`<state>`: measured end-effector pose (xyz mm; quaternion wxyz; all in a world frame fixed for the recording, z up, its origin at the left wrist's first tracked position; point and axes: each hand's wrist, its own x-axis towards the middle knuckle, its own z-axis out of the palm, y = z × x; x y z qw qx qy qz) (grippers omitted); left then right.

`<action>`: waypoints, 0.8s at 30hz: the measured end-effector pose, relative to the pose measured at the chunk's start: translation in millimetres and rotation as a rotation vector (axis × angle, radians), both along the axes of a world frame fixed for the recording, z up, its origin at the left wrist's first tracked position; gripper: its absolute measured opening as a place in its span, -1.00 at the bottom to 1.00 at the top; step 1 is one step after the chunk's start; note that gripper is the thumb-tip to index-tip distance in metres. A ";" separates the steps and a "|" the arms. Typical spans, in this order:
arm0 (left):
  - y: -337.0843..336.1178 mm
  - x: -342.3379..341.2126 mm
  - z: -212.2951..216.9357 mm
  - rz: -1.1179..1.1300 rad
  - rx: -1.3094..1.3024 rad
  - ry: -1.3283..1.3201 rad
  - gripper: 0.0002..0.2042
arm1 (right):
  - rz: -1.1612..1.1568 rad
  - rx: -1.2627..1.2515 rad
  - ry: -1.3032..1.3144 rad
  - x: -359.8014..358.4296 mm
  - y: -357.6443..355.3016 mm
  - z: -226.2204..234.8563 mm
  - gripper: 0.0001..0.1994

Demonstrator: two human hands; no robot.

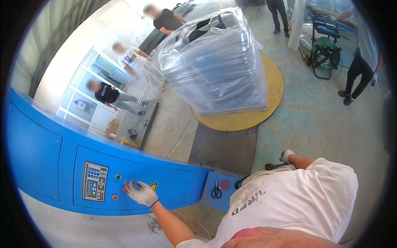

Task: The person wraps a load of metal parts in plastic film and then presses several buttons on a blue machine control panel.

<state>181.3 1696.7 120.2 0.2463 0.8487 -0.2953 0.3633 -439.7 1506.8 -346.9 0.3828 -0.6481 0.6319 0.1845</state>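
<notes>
My left hand (142,193), in a pale work glove with a blue cord at the wrist, reaches over the front of a blue machine cabinet (173,188). Its fingers are spread and hold nothing; the tips lie over a red button (125,189), though pressing cannot be made out. Close by are a green button (118,176), another red button (115,197), a keypad panel (95,181) and a yellow warning triangle (153,186). Down beside my body, my right hand (286,156), also gloved, has its fingers curled, with nothing visible in them.
A film-wrapped pallet load (215,70) stands on a round yellow turntable (273,82), with a dark metal ramp (223,144) before it. Black scissors (216,190) and red scissors (224,184) lie beside the cabinet. Several people stand around; a green-reeled strapping cart (326,53) is at right.
</notes>
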 end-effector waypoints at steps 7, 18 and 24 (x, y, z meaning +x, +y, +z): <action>-0.1 -2.4 -7.3 -0.014 -0.020 -0.008 -0.74 | -0.003 -0.005 -0.020 -1.0 0.8 -0.3 -0.51; 3.4 -1.9 -14.1 -0.020 -0.028 0.024 -0.75 | 0.068 -0.033 -0.016 1.1 3.8 11.3 -0.53; 1.3 -7.0 -9.5 -0.002 -0.022 0.044 -0.75 | -0.083 -0.021 -0.036 1.6 4.3 4.6 -0.53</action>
